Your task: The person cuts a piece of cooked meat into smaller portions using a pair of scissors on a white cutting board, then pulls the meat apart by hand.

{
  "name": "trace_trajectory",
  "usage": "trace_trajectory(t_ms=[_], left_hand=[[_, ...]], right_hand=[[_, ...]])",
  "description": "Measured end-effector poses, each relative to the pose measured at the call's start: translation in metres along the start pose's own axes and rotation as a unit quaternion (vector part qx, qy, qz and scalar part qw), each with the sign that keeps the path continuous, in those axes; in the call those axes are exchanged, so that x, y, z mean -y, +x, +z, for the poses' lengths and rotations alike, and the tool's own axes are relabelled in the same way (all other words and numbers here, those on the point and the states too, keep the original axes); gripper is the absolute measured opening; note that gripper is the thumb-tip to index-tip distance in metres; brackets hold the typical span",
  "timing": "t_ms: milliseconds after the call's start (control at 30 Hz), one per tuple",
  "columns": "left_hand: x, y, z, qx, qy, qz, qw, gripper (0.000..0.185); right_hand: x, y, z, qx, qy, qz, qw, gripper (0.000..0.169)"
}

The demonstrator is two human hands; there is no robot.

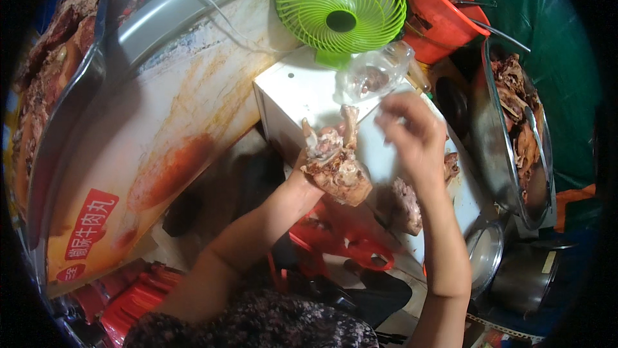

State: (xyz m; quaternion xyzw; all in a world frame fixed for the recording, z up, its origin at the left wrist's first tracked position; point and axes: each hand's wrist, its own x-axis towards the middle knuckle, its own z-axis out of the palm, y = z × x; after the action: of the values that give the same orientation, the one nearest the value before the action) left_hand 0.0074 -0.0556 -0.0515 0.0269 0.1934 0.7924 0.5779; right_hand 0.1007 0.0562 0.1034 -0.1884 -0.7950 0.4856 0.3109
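My left hand holds a chunk of cooked meat on the bone from beneath; two bone ends stick up from it, and most of the fingers are hidden behind the meat. To its right my right hand is raised over a white board, blurred, its fingers curled and apart, with nothing plainly in them. More pieces of meat lie on the board below the right wrist. A clear plastic bag with some meat inside rests just beyond the right hand.
A green fan stands on a white box. Behind it is a red bucket with tools. Metal trays of meat stand at right and far left. A red plastic bag hangs below; a metal pot stands lower right.
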Motion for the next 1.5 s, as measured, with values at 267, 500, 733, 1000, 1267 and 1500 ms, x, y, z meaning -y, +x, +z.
trace_trajectory(t_ms=[267, 500, 733, 1000, 1267, 1500], left_hand=[[0.036, -0.004, 0.031, 0.114, 0.445, 0.194, 0.867, 0.059], [0.048, -0.030, 0.054, 0.071, 0.165, 0.022, 0.983, 0.052], [0.043, -0.065, 0.084, 0.046, -0.023, -0.016, 0.999, 0.042], [0.027, -0.088, 0.119, -0.024, 0.171, 0.089, 0.981, 0.020], [0.032, -0.087, 0.122, -0.016, 0.216, 0.183, 0.959, 0.008], [0.034, -0.090, 0.123, 0.007, 0.257, 0.213, 0.942, 0.010]], right_hand=[[0.028, -0.078, -0.001, 0.011, -0.273, -0.243, 0.931, 0.026], [0.034, -0.110, -0.010, -0.039, -0.330, -0.315, 0.889, 0.021], [0.049, -0.137, -0.015, -0.045, -0.379, -0.302, 0.874, 0.014], [0.076, -0.159, -0.028, -0.123, -0.222, -0.096, 0.962, 0.012], [0.090, -0.170, -0.029, -0.151, -0.001, 0.062, 0.987, 0.009], [0.094, -0.168, -0.024, -0.104, -0.149, 0.024, 0.983, 0.014]])
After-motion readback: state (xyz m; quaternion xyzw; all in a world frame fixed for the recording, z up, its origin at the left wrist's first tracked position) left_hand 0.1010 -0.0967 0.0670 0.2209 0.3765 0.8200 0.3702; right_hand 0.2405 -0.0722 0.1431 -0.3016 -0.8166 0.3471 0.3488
